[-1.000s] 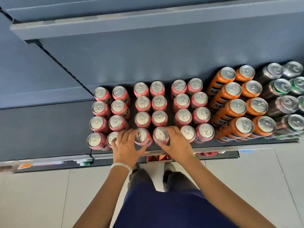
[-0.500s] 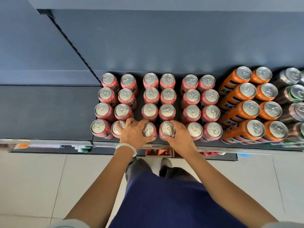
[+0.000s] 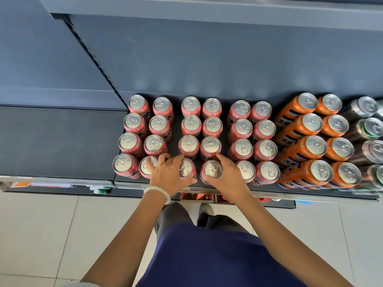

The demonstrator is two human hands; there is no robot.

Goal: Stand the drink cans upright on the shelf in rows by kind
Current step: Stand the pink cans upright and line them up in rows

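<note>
- Gripping the front-row pink can [image 3: 186, 169] of the third column, the left hand [image 3: 166, 175] curls its fingers round the can's left side and its thumb along the near side; the hand also overlaps the lid of the neighbouring front can [image 3: 147, 165] to the left.
- The right hand [image 3: 229, 177] clasps the adjoining front-row pink can [image 3: 212, 169], thumb at the near side, fingers wrapped round the far and right side; its lid remains visible.
- Both held cans stand upright at the front edge of the dark shelf [image 3: 62, 139], just beside each other.
- The pink cans [image 3: 190, 126] form six columns of four, grouped in three pairs with narrow gaps between the pairs.
- To the right stand two columns of taller orange cans [image 3: 310, 146], all upright; beyond them, at the frame edge, dark cans with green markings [image 3: 371, 129], partly cut off.
- The right hand's knuckles lie close against the next front pink can [image 3: 246, 170], crowding the grip on that side.
- A white bead bracelet [image 3: 158, 192] circles the left wrist.
- The shelf's metal front rail [image 3: 310, 196] runs below the cans; coloured labels under it are too blurred to read.
- Below, pale floor tiles [image 3: 41, 235] and a blue garment [image 3: 207, 255].
</note>
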